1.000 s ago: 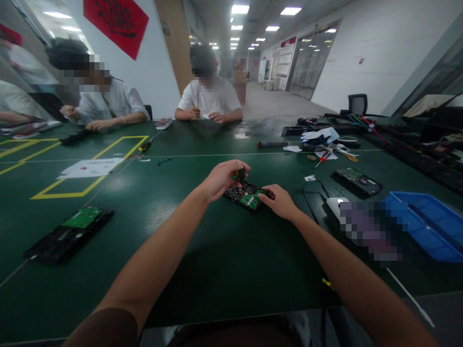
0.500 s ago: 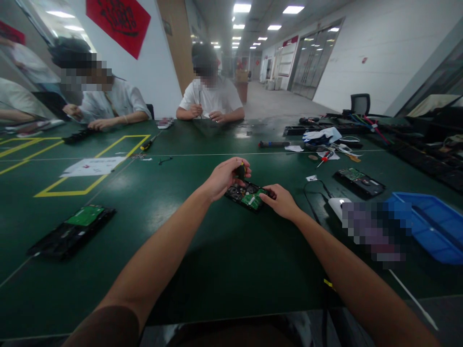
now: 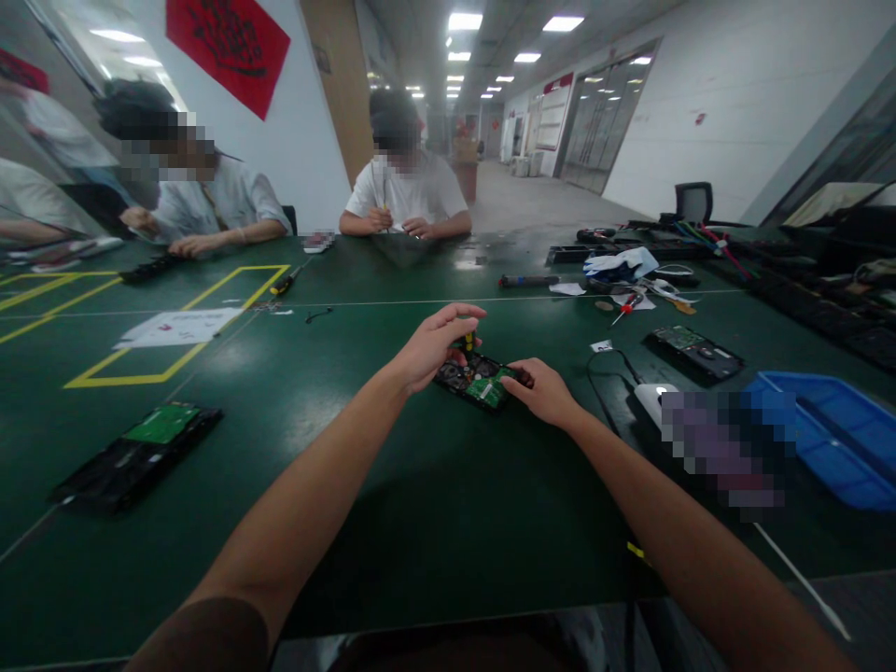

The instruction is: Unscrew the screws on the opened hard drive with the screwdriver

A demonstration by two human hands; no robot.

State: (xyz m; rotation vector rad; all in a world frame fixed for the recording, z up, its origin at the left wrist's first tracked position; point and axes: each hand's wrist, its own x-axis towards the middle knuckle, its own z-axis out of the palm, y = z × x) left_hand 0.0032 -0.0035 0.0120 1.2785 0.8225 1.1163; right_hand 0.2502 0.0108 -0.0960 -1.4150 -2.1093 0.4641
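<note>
A black hard drive [image 3: 479, 380] with a green circuit board on top lies on the green table [image 3: 420, 485] in front of me. My left hand [image 3: 432, 346] is wrapped around the black and yellow handle of a small screwdriver [image 3: 469, 342] standing upright on the drive, with the upper fingers stretched out over it. My right hand [image 3: 541, 391] rests on the drive's right end, fingers pressed down on its edge to hold it.
Another drive [image 3: 136, 453] lies at the left, one more [image 3: 693, 349] at the right. A blue tray [image 3: 830, 434] sits at the far right beside a white device with a cable [image 3: 650, 397]. Two people sit across the table. Tools and papers lie at the back right.
My left hand's fingers have loosened and stretched out over the screwdriver handle, which now shows its yellow part. My right hand stays on the drive.
</note>
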